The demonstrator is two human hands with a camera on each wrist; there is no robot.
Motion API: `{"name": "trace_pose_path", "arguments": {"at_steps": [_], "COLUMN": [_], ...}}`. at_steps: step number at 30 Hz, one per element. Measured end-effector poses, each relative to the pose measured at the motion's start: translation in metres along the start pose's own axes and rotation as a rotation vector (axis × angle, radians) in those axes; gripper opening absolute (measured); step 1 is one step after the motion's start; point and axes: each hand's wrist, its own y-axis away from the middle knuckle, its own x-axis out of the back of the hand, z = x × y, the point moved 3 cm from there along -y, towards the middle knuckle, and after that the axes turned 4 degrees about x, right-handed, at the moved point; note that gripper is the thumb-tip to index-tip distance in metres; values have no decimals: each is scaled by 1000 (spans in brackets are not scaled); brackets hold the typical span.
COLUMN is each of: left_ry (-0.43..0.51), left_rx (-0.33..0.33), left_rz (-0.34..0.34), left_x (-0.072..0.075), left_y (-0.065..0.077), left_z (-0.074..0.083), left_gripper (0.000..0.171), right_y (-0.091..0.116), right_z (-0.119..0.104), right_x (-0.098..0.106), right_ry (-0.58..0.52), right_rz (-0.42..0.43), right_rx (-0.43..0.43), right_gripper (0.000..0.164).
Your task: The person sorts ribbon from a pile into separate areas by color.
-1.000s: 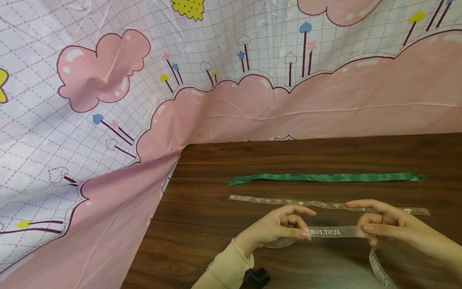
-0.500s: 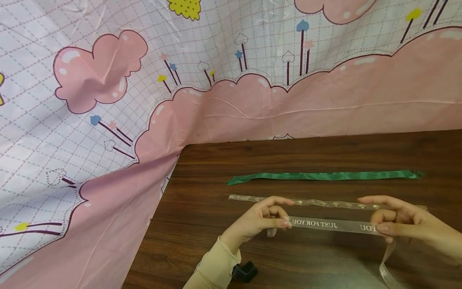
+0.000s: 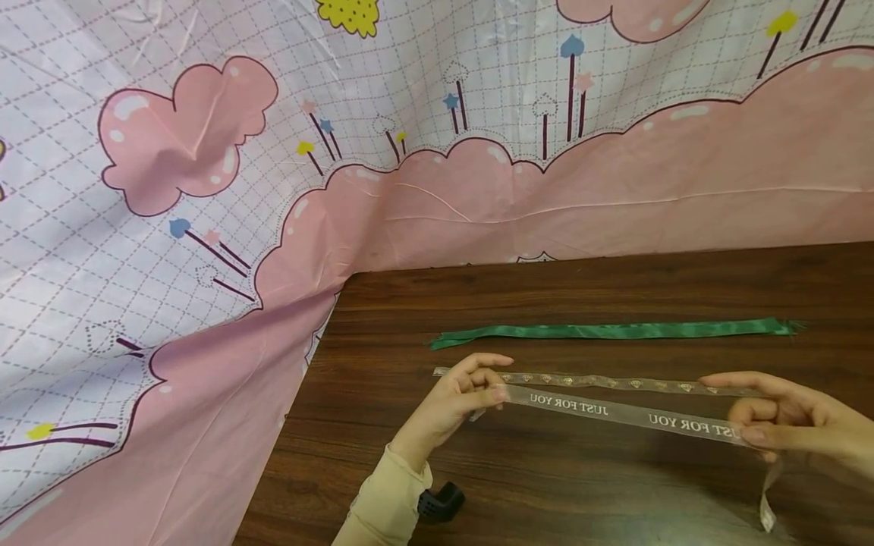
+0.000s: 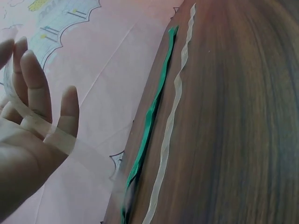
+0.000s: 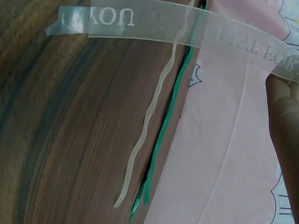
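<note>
A sheer ribbon [image 3: 621, 414] printed "JUST FOR YOU", its lettering mirrored, is stretched between both hands above the table. My left hand [image 3: 451, 406] pinches it between thumb and fingertips, with a short end hanging below. At the other side my right hand [image 3: 795, 421] pinches the same ribbon, and a loose tail dangles under the fingers. In the right wrist view that tail [image 5: 159, 21] crosses the top of the frame. Behind the hands lies a narrow clear ribbon [image 3: 592, 381] with gold diamond prints, partly covered by both hands. Farther back is a green satin ribbon [image 3: 614, 331].
The dark wood table [image 3: 382, 318] meets a pink and white patterned cloth [image 3: 437, 205] hung along its back and left sides. A small black device [image 3: 442, 502] sits at my left wrist, beside a cream sleeve [image 3: 385, 497].
My hands have drawn apart, the left moving left and away, the right moving right. A longer stretch of the printed ribbon now shows between them. The two ribbons on the table stay put.
</note>
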Motion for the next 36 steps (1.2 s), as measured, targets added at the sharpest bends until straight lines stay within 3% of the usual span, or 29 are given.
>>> {"name": "trace_pose_path", "arguments": {"at_steps": [6,11,16,23,26,31,36], "left_ry": [28,34,46,43,39,42,59], "left_rx": [2,3,-13,8,8,14,42], "left_rz": [45,93,130,175,192,216,242], "left_x": [9,17,26,35,39,45,51], "left_y": [5,10,13,15,15,17,20], "left_z": [0,-1,-2,-3,-2,-3,-8], "left_gripper": [57,50,43,47,47,45,44], "right_y": [3,9,20,34,39,43,54], "right_z": [0,0,1,6,7,9,11], "right_x": [5,9,18,32,36,46,54], "right_ry": [-27,-70,-24,71,125,120,106], "right_rz": [-37,-69,-32,65,79,45,82], "right_rx": [77,124,147,140,193,277,283], "right_gripper": [72,73,74,74,76,77,80]}}
